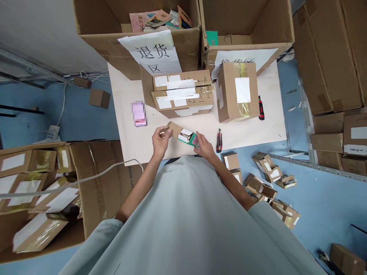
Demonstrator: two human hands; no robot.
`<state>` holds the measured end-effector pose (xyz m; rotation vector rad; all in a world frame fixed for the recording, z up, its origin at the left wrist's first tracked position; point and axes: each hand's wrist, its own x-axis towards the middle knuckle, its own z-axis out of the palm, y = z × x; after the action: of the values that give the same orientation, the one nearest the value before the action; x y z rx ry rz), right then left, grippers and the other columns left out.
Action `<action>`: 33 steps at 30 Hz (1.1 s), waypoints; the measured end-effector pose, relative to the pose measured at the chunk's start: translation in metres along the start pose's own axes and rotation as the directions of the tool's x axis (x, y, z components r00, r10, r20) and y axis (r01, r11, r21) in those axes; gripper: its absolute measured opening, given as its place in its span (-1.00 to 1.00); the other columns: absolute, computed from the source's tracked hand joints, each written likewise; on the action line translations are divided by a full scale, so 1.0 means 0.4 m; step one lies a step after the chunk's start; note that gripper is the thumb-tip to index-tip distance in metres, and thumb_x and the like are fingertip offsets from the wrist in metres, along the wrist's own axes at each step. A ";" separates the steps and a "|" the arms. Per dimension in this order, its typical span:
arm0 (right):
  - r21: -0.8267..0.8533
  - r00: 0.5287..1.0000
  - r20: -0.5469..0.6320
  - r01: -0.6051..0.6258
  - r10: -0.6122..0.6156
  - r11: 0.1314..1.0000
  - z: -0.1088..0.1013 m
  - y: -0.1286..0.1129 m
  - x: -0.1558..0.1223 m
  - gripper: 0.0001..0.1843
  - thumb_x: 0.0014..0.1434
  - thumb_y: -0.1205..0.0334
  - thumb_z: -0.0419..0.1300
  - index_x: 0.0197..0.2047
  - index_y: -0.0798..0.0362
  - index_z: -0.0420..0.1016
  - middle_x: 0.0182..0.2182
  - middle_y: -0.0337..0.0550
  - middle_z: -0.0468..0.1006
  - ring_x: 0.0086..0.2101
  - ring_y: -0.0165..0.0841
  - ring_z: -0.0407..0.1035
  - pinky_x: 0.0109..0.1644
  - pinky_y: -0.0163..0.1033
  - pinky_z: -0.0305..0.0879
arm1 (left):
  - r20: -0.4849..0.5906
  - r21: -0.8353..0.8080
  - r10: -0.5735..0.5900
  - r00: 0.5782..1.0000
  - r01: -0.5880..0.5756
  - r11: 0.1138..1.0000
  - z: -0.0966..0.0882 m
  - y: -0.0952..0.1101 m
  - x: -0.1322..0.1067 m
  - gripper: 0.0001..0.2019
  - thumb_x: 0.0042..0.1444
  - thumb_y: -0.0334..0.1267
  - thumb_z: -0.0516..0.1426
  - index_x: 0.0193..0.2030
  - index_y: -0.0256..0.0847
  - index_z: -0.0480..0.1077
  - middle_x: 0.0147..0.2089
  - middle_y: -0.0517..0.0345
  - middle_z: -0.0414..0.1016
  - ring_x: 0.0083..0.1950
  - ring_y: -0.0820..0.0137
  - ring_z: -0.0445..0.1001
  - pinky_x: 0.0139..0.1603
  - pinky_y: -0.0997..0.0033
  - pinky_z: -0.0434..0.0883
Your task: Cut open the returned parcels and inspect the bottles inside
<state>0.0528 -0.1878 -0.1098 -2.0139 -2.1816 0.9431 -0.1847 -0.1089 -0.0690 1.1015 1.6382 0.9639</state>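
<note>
Near the table's front edge my left hand (161,140) grips one end of a small opened cardboard parcel (175,129). My right hand (203,145) is closed on a green and white item (187,137) that sticks out of the parcel's other end. Both hands are close together over the white table (126,95). A red and black utility knife (219,139) lies just right of my right hand.
Two stacked taped parcels (183,93) and a taller box (236,91) stand mid-table, a second knife (260,109) beside it, a pink item (139,114) at left. Big labelled cartons (114,42) (283,26) stand behind. A carton of parcels (86,175) sits left; opened boxes (269,179) litter the floor right.
</note>
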 end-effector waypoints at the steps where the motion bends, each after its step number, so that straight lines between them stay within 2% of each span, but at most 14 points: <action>1: 0.001 1.000 0.001 -0.001 0.001 1.000 0.000 -0.003 0.001 0.08 0.37 0.25 0.19 0.80 0.15 -0.23 0.54 0.26 0.34 0.41 0.04 0.37 0.22 0.03 0.70 | -0.011 0.024 0.049 0.999 -0.049 0.999 0.003 0.013 -0.011 -0.38 0.15 0.33 0.38 0.10 -0.11 0.48 0.05 -0.01 0.62 -0.03 0.30 0.63 0.03 0.26 0.64; 4: 0.002 1.000 0.004 -0.003 0.003 1.000 -0.001 -0.015 0.009 0.07 0.37 0.24 0.19 0.80 0.13 -0.20 0.54 0.25 0.34 0.41 0.05 0.37 0.25 0.05 0.69 | 0.055 0.072 0.149 0.987 -0.152 0.986 0.016 0.043 -0.044 -0.46 0.26 0.24 0.35 0.18 -0.07 0.48 0.03 0.03 0.63 0.04 0.27 0.67 0.09 0.25 0.63; 7: -0.009 1.000 -0.002 0.003 -0.003 1.000 0.000 -0.029 0.023 0.05 0.38 0.23 0.19 0.79 0.13 -0.17 0.53 0.25 0.35 0.40 0.05 0.38 0.29 0.06 0.67 | 0.196 0.154 0.193 0.961 -0.225 0.962 0.030 0.052 -0.066 -0.63 0.34 0.13 0.30 0.06 -0.09 0.59 0.04 0.00 0.67 0.08 0.20 0.68 0.20 0.13 0.63; 9: -0.015 1.000 -0.011 0.009 -0.010 1.000 0.002 -0.036 0.032 0.05 0.38 0.24 0.19 0.80 0.11 -0.17 0.52 0.24 0.37 0.40 0.04 0.37 0.30 0.06 0.67 | 0.222 0.217 0.221 0.950 -0.269 0.938 0.036 0.048 -0.069 -0.73 0.38 0.03 0.26 -0.02 -0.09 0.64 0.01 0.00 0.68 0.04 0.18 0.67 0.25 0.07 0.60; 12: -0.013 1.000 -0.021 0.020 -0.021 1.000 0.008 -0.042 0.040 0.08 0.38 0.25 0.19 0.80 0.06 -0.22 0.51 0.23 0.38 0.40 0.04 0.38 0.30 0.06 0.67 | 0.214 0.280 0.257 0.942 -0.311 0.908 0.036 0.039 -0.064 -0.78 0.42 -0.06 0.22 -0.04 -0.08 0.66 -0.01 0.00 0.68 0.00 0.17 0.65 0.24 0.06 0.58; 19: -0.027 0.999 -0.017 0.043 -0.043 0.999 0.017 -0.042 0.044 0.02 0.44 0.23 0.18 0.79 0.16 -0.20 0.56 0.25 0.32 0.48 0.02 0.30 0.40 0.01 0.60 | 0.198 0.324 0.256 0.946 -0.310 0.894 0.034 0.032 -0.055 -0.78 0.46 -0.08 0.21 0.00 -0.08 0.66 0.02 -0.02 0.68 0.05 0.14 0.64 0.22 0.10 0.56; 23: -0.014 0.998 0.015 0.068 -0.068 0.998 0.020 -0.031 0.042 0.03 0.53 0.13 0.20 0.82 0.02 -0.29 0.57 0.19 0.32 0.48 0.00 0.29 0.36 0.02 0.62 | 0.210 0.381 0.289 0.934 -0.350 0.856 0.044 0.019 -0.060 -0.77 0.53 -0.09 0.18 0.02 -0.10 0.66 0.01 -0.02 0.67 0.01 0.17 0.64 0.15 0.16 0.55; 27: -0.039 0.998 0.061 -0.008 0.011 0.999 0.029 -0.014 0.040 0.00 0.58 0.08 0.20 0.83 -0.10 -0.31 0.53 0.17 0.37 0.45 -0.01 0.32 0.35 0.00 0.61 | 0.208 0.427 0.355 0.911 -0.411 0.805 0.063 -0.003 -0.084 -0.69 0.60 -0.06 0.13 0.14 -0.15 0.64 0.01 -0.05 0.67 -0.01 0.21 0.67 0.11 0.23 0.57; 30: -0.030 0.998 0.051 -0.043 0.044 0.999 0.038 -0.003 0.039 0.00 0.61 0.04 0.17 0.83 -0.12 -0.37 0.52 0.18 0.37 0.44 0.00 0.32 0.34 -0.02 0.61 | 0.245 0.418 0.405 0.881 -0.473 0.775 0.076 -0.026 -0.109 -0.58 0.59 0.01 0.13 0.35 -0.19 0.56 0.09 -0.13 0.71 0.10 0.17 0.71 0.20 0.18 0.61; 33: 0.002 0.997 0.048 -0.060 0.060 0.998 0.041 0.004 0.041 -0.01 0.64 0.02 0.12 0.83 -0.09 -0.41 0.51 0.20 0.37 0.41 0.00 0.37 0.31 -0.05 0.61 | 0.337 0.377 0.443 0.830 -0.551 0.745 0.085 -0.049 -0.127 -0.51 0.61 0.00 0.08 0.49 -0.20 0.48 0.30 -0.20 0.69 0.34 0.10 0.68 0.44 0.05 0.57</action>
<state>0.0449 -0.1797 -0.1299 -2.0876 -2.1531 1.0113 -0.1473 -0.1591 -0.0836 1.9873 1.4336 0.7392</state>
